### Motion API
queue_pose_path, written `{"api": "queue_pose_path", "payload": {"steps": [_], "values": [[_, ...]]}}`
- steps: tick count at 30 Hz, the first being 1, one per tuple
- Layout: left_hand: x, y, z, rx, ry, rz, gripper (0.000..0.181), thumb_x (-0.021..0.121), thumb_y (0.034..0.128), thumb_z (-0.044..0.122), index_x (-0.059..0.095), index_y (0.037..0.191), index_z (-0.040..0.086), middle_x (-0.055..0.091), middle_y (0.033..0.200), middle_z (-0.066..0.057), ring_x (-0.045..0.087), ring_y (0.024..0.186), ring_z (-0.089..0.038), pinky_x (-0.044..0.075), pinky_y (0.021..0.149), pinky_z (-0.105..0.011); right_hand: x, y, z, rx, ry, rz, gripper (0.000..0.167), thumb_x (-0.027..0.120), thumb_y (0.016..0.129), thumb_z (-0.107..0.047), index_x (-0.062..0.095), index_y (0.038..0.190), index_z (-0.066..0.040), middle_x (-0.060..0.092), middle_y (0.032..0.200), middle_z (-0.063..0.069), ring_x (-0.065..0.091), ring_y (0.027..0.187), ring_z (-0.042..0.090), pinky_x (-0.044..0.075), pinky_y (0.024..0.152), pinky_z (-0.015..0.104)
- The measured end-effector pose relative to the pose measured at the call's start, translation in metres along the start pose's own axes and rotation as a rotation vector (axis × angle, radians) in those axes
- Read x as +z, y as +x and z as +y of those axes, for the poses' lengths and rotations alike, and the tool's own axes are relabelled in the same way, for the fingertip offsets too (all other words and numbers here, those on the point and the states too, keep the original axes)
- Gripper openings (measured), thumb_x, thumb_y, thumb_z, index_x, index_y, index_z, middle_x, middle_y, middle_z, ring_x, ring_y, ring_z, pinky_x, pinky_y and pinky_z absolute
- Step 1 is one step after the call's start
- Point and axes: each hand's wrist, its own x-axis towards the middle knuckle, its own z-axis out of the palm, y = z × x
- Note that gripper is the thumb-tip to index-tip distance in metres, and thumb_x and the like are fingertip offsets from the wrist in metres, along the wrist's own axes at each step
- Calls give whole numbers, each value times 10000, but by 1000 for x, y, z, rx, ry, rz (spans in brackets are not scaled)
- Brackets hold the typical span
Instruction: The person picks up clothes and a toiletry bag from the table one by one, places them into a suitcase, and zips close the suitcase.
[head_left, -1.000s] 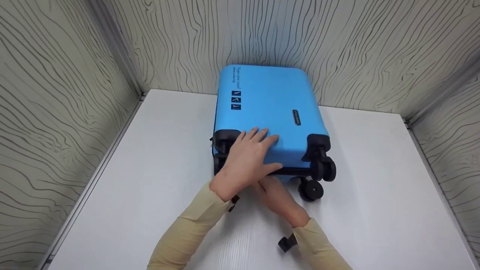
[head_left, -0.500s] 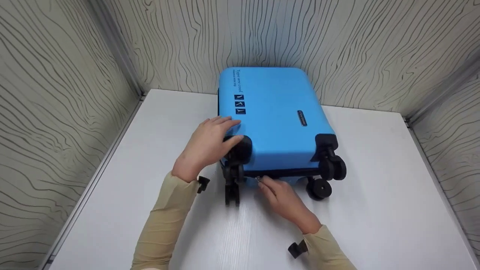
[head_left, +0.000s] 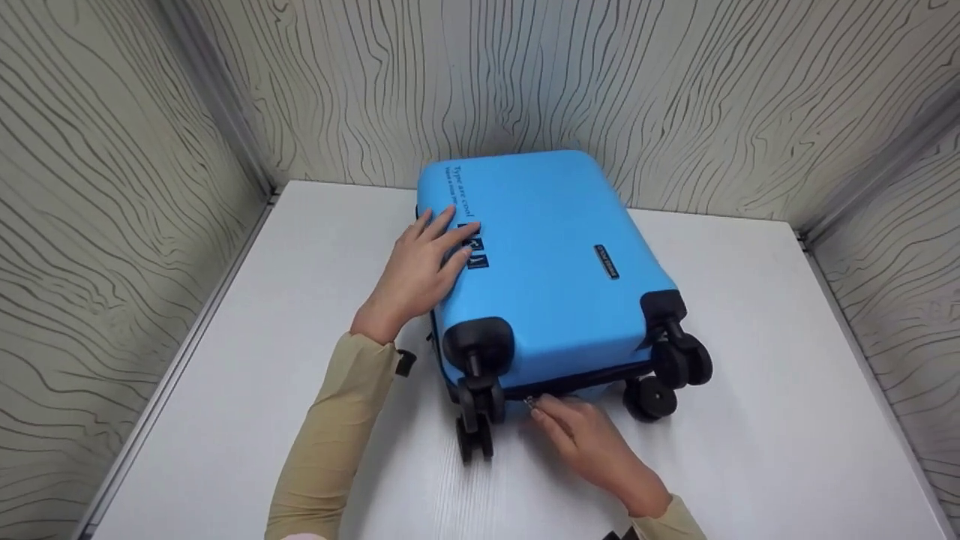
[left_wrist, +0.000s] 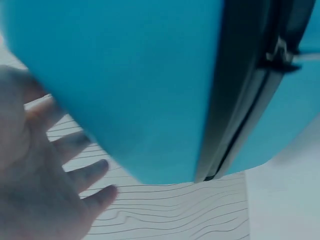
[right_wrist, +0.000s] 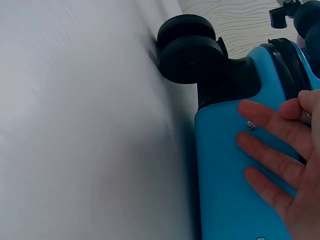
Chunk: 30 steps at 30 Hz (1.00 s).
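Observation:
A light blue hard-shell suitcase (head_left: 540, 225) lies flat on the white table, its wheeled end toward me. My left hand (head_left: 416, 274) rests on its upper left edge, fingers spread and straight over the printed icons. Down at the near end, my right hand (head_left: 589, 442) pinches a small metal zipper pull (head_left: 529, 403) between thumb and index finger. In the right wrist view the other fingers (right_wrist: 272, 155) extend over the blue shell. Another zipper slider (left_wrist: 280, 57) shows on the black seam in the left wrist view.
Black caster wheels stick out at the near left corner (head_left: 480, 409) and near right corner (head_left: 679, 360). The white table (head_left: 300, 300) extends around the suitcase. Wood-grain patterned walls (head_left: 337, 90) enclose the back and both sides.
The left hand has moved from the near end up along the left edge. The suitcase has turned slightly and shifted toward me. The right hand, with the zipper pull, has moved slightly nearer.

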Motion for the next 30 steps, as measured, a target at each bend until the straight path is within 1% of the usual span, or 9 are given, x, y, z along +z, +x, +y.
{"api": "queue_pose_path", "payload": {"steps": [3,6,12,15,18,20,22,26,30], "values": [[4,2,-5,10,-24,34,456,437,1100,357,491,1533,226,277,1647,-81,136,1527,-354,112,1203,-531,0,-7,-3,8,27,2,225,613,1039,-154,536,853,-254,423,741,-191,429,630,23,386,569,219],[7,2,-8,16,-31,59,453,435,1100,351,500,1528,216,289,1643,-76,146,1527,-340,109,1209,-499,2,-11,-6,13,54,26,225,617,1033,-130,555,856,-253,451,752,-204,441,633,14,397,575,214],[11,-1,-13,-3,-49,82,453,435,1094,361,514,1519,224,304,1640,-65,168,1524,-332,133,1209,-486,14,-12,-8,-37,154,143,239,623,986,25,606,902,-198,505,745,-138,437,616,-1,397,565,169],[13,-2,-15,-8,-66,88,453,431,1094,370,518,1517,233,303,1641,-53,160,1526,-323,145,1206,-494,19,-10,-9,-69,181,202,258,630,949,89,659,962,-167,589,779,-77,496,645,17,426,588,175],[14,-3,-15,-16,-77,89,453,424,1096,376,513,1519,241,293,1646,-42,144,1531,-314,144,1207,-491,22,-8,-9,-108,177,251,275,646,905,137,693,1005,-114,663,828,-9,566,684,55,464,615,202],[14,-4,-15,-21,-81,91,451,423,1098,372,511,1521,242,288,1649,-38,139,1532,-311,144,1208,-488,23,-7,-9,-123,180,268,279,649,888,158,702,1013,-85,687,848,19,601,704,82,483,630,220],[15,-5,-15,-24,-87,92,451,418,1100,366,506,1524,241,282,1651,-38,136,1532,-313,144,1207,-490,24,-7,-10,-124,190,276,285,645,887,165,705,1016,-83,694,855,31,610,703,97,485,632,222],[16,-7,-14,-27,-103,102,449,417,1103,352,502,1527,233,279,1653,-44,129,1533,-316,144,1206,-496,24,-6,-10,-113,226,280,293,629,900,166,716,1016,-89,714,878,44,659,729,161,511,665,236],[18,-10,-12,-31,-117,120,450,421,1100,351,506,1525,230,284,1651,-48,128,1532,-325,144,1204,-508,22,-7,-10,-103,233,284,318,623,900,170,720,1018,-108,722,891,28,677,748,186,520,685,241]]}}
